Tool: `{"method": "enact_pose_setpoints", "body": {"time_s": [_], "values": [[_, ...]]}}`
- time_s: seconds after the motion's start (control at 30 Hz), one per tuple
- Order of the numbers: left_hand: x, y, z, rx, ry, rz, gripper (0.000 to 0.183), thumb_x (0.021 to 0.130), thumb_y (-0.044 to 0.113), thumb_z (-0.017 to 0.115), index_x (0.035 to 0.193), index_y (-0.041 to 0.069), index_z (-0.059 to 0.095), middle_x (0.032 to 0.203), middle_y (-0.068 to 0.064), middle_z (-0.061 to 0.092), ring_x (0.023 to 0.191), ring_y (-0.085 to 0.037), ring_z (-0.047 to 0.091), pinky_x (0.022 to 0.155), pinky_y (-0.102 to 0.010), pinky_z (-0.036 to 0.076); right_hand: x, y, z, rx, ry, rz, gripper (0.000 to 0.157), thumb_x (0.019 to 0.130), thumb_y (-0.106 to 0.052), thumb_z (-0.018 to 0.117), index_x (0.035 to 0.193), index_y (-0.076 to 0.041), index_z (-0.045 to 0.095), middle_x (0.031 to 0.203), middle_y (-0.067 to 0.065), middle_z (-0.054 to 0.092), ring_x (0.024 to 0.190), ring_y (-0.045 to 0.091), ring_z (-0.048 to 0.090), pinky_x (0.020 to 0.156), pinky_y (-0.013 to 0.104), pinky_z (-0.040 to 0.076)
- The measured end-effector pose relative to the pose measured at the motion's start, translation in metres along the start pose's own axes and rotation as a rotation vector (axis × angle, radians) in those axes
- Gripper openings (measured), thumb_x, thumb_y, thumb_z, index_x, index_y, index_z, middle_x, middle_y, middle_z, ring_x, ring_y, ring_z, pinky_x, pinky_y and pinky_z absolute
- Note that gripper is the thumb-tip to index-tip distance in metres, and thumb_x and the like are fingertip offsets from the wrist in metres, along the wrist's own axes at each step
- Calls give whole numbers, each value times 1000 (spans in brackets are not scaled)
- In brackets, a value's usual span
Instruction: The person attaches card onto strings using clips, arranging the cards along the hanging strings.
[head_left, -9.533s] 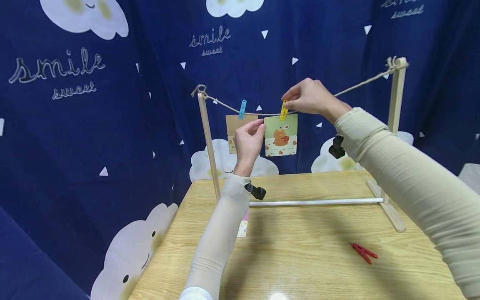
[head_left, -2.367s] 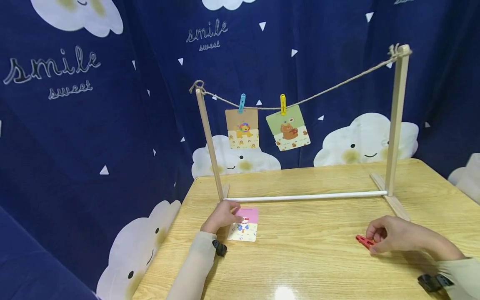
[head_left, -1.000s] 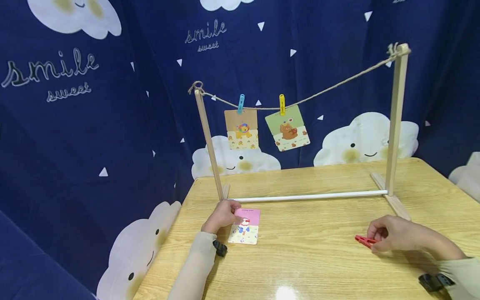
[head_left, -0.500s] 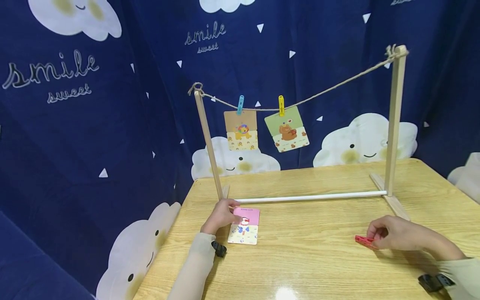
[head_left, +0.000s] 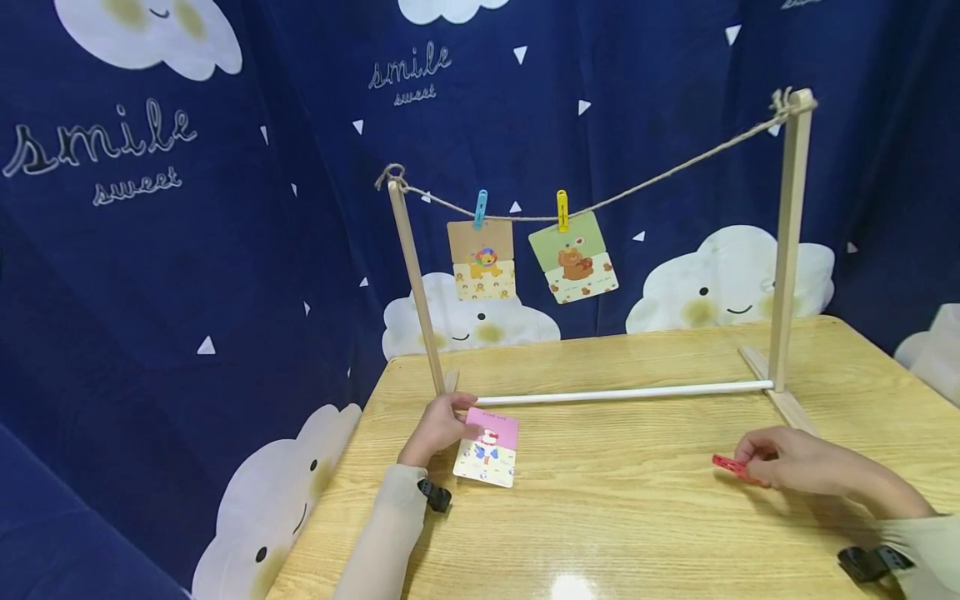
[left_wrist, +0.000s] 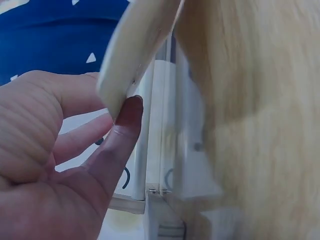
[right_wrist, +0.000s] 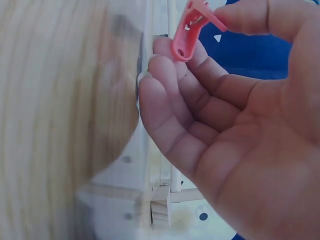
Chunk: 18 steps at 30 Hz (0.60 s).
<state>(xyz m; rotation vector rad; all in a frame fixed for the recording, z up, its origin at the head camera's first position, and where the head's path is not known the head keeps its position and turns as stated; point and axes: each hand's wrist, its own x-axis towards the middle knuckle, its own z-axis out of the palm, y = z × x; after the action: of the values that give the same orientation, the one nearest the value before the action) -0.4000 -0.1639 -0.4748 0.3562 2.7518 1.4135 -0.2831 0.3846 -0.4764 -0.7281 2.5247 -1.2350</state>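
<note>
My left hand (head_left: 441, 427) pinches the left edge of a pink and cream card (head_left: 487, 450), which is tilted up off the table. In the left wrist view the card (left_wrist: 135, 50) sits between thumb and fingers, seen nearly edge-on. At the right, my right hand (head_left: 798, 460) holds a red clothespin (head_left: 733, 467) just over the tabletop. The right wrist view shows the clothespin (right_wrist: 189, 37) between the thumb and the fingertips. On the string (head_left: 675, 171) hang a brown lion card (head_left: 483, 260) under a blue clothespin (head_left: 481, 210) and a tilted green bear card (head_left: 575, 258) under a yellow clothespin (head_left: 562, 210).
The string runs between two wooden posts, the left post (head_left: 416, 283) and the taller right post (head_left: 792, 242). A white rod (head_left: 622, 395) joins their feet low across the wooden table (head_left: 600, 517). Behind hangs a dark blue curtain (head_left: 300, 208).
Earlier both hands were at the string with the bear card; then they came down to the table. In the last half second the pink card and the red clothespin have been lifted slightly.
</note>
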Motion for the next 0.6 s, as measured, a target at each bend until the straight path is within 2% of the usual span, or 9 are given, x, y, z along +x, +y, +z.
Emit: {"method": "enact_pose_setpoints", "body": {"time_s": [0.17, 0.23, 0.4, 0.6], "values": [[2, 0, 0, -87, 5, -2, 62, 81, -2, 84, 138, 1, 61, 125, -21, 65, 100, -25, 70, 80, -34, 60, 1, 1, -1, 117, -10, 30, 10, 99, 0, 53, 105, 6, 59, 82, 4, 64, 69, 7, 58, 56, 23, 50], [3, 0, 0, -127, 7, 3, 63, 81, -4, 83, 139, -1, 60, 124, -22, 65, 100, -26, 70, 81, -34, 61, 2, 2, -2, 144, -12, 16, 12, 101, 2, 51, 107, 8, 58, 85, 7, 65, 71, 8, 60, 58, 24, 52], [2, 3, -3, -202, 7, 26, 63, 83, -7, 80, 141, -3, 57, 117, -23, 67, 91, -24, 71, 79, -35, 62, 3, 3, -6, 119, 21, -51, 13, 104, 2, 48, 108, 10, 57, 84, 4, 65, 70, 9, 59, 58, 27, 52], [1, 5, -4, -288, 5, 31, 61, 85, -6, 78, 142, -1, 57, 107, -21, 70, 82, -22, 73, 75, -35, 62, 2, 3, -11, 84, 62, -72, 16, 107, -3, 49, 112, 9, 58, 81, 1, 63, 68, 11, 59, 58, 29, 51]]}}
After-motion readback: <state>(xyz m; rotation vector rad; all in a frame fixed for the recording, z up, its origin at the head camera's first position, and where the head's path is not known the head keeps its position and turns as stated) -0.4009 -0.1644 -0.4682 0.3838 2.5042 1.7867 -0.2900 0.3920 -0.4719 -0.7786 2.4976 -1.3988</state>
